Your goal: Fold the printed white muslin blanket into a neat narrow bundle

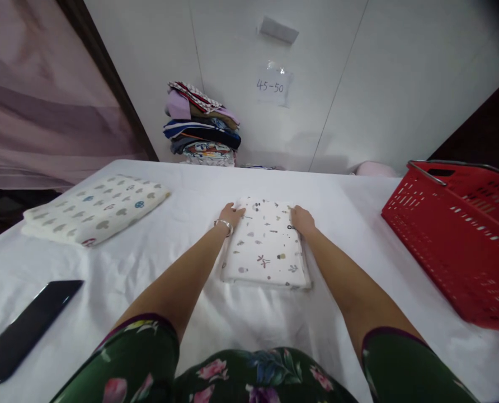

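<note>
A folded white cloth with small printed motifs lies flat on the white-covered table in front of me. My left hand, with a bracelet at the wrist, grips its far left edge, thumb on top. At the far right edge, my right hand is closed on the same cloth. The undersides of both hands are hidden, so the fingers show only in part. To the left lies a second folded cloth, white with grey mushroom-like shapes and some blue ones, apart from my hands.
A red plastic basket with a metal handle stands at the right. A black flat panel lies at the near left of the table. Behind the table, a pile of folded clothes stands against the wall, near a paper sign reading 45-50.
</note>
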`<state>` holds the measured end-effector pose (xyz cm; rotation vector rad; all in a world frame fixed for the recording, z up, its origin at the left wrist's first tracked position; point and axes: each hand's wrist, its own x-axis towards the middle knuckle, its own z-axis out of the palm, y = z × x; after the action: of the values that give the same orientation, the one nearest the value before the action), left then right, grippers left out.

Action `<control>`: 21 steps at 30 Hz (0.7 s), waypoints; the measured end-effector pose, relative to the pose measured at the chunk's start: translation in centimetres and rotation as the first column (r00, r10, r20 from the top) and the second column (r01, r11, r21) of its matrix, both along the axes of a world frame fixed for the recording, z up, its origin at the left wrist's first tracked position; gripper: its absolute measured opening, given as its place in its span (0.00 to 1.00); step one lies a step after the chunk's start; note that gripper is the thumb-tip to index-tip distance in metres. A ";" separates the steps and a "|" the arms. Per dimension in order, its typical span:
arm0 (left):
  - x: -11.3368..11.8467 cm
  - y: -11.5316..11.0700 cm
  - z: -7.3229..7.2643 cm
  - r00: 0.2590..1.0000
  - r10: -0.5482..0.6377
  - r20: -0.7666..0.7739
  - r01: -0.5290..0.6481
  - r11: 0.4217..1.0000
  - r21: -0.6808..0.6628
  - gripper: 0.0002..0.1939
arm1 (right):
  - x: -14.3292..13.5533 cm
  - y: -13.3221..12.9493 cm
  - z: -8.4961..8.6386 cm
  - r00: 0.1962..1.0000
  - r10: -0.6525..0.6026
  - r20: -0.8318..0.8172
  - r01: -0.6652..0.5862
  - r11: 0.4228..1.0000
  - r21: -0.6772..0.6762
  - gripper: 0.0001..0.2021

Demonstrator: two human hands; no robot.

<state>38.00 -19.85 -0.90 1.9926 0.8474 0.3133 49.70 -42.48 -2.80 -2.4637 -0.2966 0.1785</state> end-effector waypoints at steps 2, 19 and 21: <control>-1.1 0.0 -0.4 0.999 -0.033 -0.032 0.034 0.999 0.011 0.28 | 0.1 -0.7 0.1 0.999 -0.009 -0.035 0.012 0.997 0.073 0.12; -12.9 -12.6 0.9 0.562 -0.779 -0.279 0.704 0.274 0.655 0.13 | -15.2 -11.2 0.3 0.891 0.210 -0.402 -0.043 0.921 0.386 0.06; -12.4 -12.7 1.1 0.619 -0.752 -0.229 0.654 0.331 0.681 0.12 | -15.6 -11.0 0.0 0.905 0.196 -0.379 -0.039 0.922 0.384 0.05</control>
<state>25.58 -32.58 0.22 2.8194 -0.4275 0.2576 34.10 -53.51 -2.77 -1.9733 -0.2683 0.6286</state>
